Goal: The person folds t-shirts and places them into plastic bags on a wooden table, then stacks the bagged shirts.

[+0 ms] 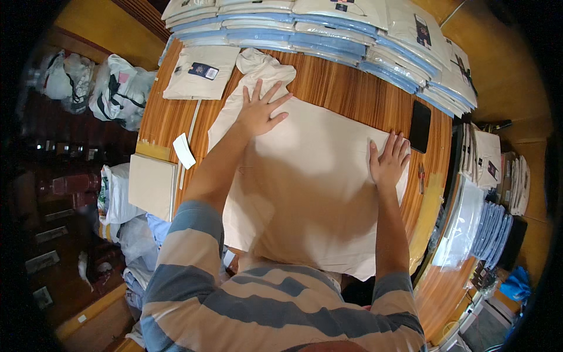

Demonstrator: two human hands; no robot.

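Note:
A cream shirt (316, 170) lies spread on the wooden table, its lower edge hanging toward my body. My left hand (261, 111) rests flat near its far left corner, fingers spread, beside a bunched part of the cloth (264, 64). At the right edge my right hand (389, 163) presses flat on the fabric with its fingers apart. Neither hand grips anything. A folded cream shirt (193, 88) with a dark tag (203, 71) sits just beyond my left hand.
Packed shirts (328, 35) are stacked along the table's (334, 82) far side. A black phone (420, 126) and small red-handled snippers (421, 179) lie right. White paper slips (183, 151) and a flat beige board (152, 185) are left. Folded blue garments (492, 234) stand at the far right.

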